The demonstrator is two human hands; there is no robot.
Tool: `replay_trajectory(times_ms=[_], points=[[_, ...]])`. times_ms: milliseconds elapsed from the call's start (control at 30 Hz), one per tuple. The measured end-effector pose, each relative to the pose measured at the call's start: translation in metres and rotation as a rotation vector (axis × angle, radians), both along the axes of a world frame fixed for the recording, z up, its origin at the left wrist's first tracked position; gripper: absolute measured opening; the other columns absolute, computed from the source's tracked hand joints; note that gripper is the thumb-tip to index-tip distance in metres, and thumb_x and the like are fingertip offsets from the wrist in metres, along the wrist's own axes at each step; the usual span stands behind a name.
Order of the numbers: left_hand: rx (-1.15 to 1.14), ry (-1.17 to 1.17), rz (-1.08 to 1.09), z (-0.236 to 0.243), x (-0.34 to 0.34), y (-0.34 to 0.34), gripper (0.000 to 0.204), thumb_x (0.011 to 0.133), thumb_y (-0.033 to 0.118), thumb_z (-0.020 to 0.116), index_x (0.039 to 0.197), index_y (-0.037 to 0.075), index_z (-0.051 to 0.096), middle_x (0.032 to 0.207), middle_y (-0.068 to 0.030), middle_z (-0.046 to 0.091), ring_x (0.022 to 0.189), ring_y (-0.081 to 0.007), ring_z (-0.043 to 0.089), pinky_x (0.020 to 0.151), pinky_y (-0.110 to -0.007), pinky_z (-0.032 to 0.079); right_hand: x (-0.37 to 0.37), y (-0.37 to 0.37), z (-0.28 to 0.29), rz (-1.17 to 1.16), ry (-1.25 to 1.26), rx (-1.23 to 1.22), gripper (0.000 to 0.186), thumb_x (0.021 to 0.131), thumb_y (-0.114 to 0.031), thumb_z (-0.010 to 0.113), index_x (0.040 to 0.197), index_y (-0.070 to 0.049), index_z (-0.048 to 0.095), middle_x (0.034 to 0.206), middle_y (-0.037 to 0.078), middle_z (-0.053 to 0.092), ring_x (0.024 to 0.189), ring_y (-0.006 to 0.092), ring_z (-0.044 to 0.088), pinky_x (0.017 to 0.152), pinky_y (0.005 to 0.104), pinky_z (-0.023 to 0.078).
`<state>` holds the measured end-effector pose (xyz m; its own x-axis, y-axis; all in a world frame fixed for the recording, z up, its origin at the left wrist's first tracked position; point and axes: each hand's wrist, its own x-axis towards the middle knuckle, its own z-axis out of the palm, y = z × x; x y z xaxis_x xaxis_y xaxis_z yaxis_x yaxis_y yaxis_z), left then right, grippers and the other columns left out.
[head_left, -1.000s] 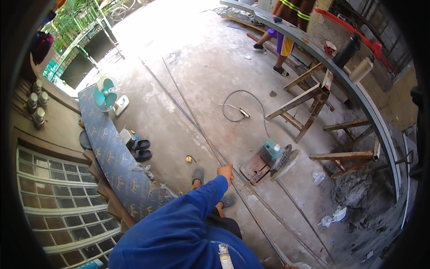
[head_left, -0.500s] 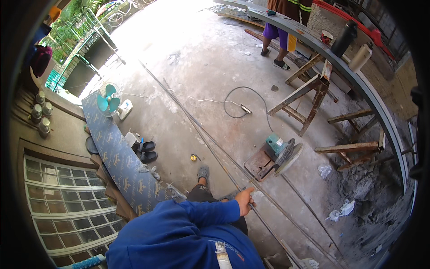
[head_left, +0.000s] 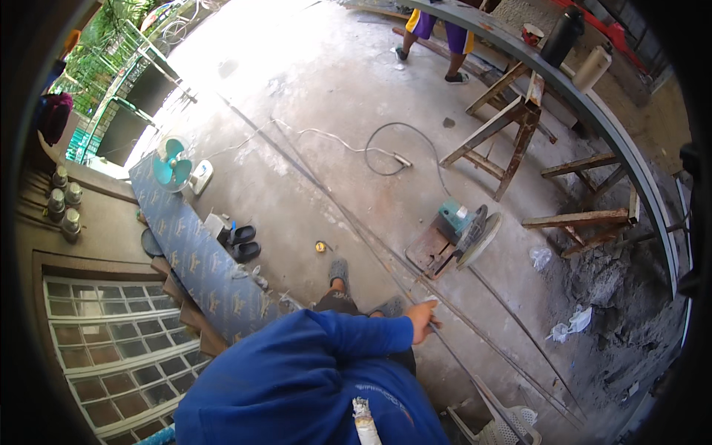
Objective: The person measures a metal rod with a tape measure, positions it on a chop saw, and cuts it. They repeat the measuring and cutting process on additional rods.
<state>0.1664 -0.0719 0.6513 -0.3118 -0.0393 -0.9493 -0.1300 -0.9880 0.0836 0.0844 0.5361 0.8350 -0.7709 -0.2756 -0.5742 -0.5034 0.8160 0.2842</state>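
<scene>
My left hand (head_left: 423, 322), in a blue sleeve, reaches across to the right with its fingers wrapped round a long thin metal bar (head_left: 460, 364). The bar slants from far left to near right and crosses a second long bar (head_left: 271, 142) on the concrete floor. Right of the hand stands a teal cut-off machine (head_left: 457, 216) with a large round disc (head_left: 482, 241) and a rusty base. Another bar (head_left: 512, 337) lies beyond it. My right hand is out of the picture. A whitish stub (head_left: 363, 423) shows at the lower edge.
Rusty trestles (head_left: 519, 122) carry a long grey beam (head_left: 593, 111) at right. A cord (head_left: 371, 137) crosses the floor. A fan (head_left: 174, 167), patterned board (head_left: 189, 237), black clogs (head_left: 245, 243) and tape measure (head_left: 320, 246) are left. A white plastic chair (head_left: 512, 419) stands near right. Another person (head_left: 437, 33) is at the back.
My left hand has moved slightly right and nearer, still round the bar. More of the white chair shows. The other person has stepped left, and the view has shifted slightly.
</scene>
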Motion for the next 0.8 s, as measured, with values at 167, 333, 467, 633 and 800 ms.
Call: replay_trajectory(times_ms=[167, 333, 467, 633, 800], points=[[0.125, 0.069, 0.075, 0.058, -0.004, 0.014, 0.031, 0.094, 0.027, 0.069, 0.108, 0.007, 0.051, 0.083, -0.0056, 0.050, 0.070, -0.0225, 0.058, 0.072, -0.045, 0.058, -0.001, -0.001, 0.013, -0.044, 0.048, -0.011, 0.051, 0.096, -0.047, 0.053, 0.113, -0.003, 0.072, 0.099, 0.020, 0.074, 0.088, 0.0403, 0.070, 0.079, 0.0522, 0.055], [0.203, 0.135, -0.117, 0.119, -0.016, 0.048, 0.039, 0.093, 0.035, 0.069, 0.113, 0.008, 0.050, 0.097, -0.0079, 0.057, 0.091, -0.0250, 0.067, 0.082, -0.043, 0.058, -0.003, 0.007, 0.017, -0.081, 0.084, -0.006, 0.053, 0.096, -0.049, 0.051, 0.113, -0.003, 0.072, 0.099, 0.021, 0.074, 0.089, 0.0405, 0.070, 0.079, 0.0524, 0.055], [0.428, 0.304, -0.212, 0.176, -0.022, 0.083, 0.044, 0.092, 0.037, 0.069, 0.119, 0.008, 0.049, 0.105, -0.0078, 0.058, 0.101, -0.0253, 0.066, 0.093, -0.039, 0.054, -0.003, 0.019, 0.024, -0.095, 0.106, 0.002, 0.055, 0.096, -0.050, 0.050, 0.112, -0.003, 0.072, 0.099, 0.021, 0.074, 0.089, 0.0408, 0.071, 0.079, 0.0525, 0.055], [0.496, 0.361, -0.279, 0.213, -0.023, 0.086, 0.053, 0.093, 0.038, 0.067, 0.131, 0.009, 0.044, 0.111, -0.0069, 0.055, 0.108, -0.0222, 0.060, 0.103, -0.036, 0.049, -0.003, 0.029, 0.031, -0.139, 0.140, 0.016, 0.057, 0.097, -0.052, 0.048, 0.111, -0.003, 0.072, 0.100, 0.022, 0.074, 0.090, 0.0410, 0.071, 0.079, 0.0527, 0.055], [0.456, 0.266, -0.299, 0.220, -0.010, 0.082, 0.052, 0.094, 0.039, 0.067, 0.130, 0.009, 0.044, 0.110, -0.0066, 0.055, 0.103, -0.0210, 0.060, 0.100, -0.036, 0.051, -0.003, 0.042, 0.039, -0.178, 0.184, 0.034, 0.059, 0.097, -0.053, 0.046, 0.110, -0.003, 0.073, 0.100, 0.022, 0.074, 0.090, 0.0413, 0.071, 0.079, 0.0529, 0.055]])
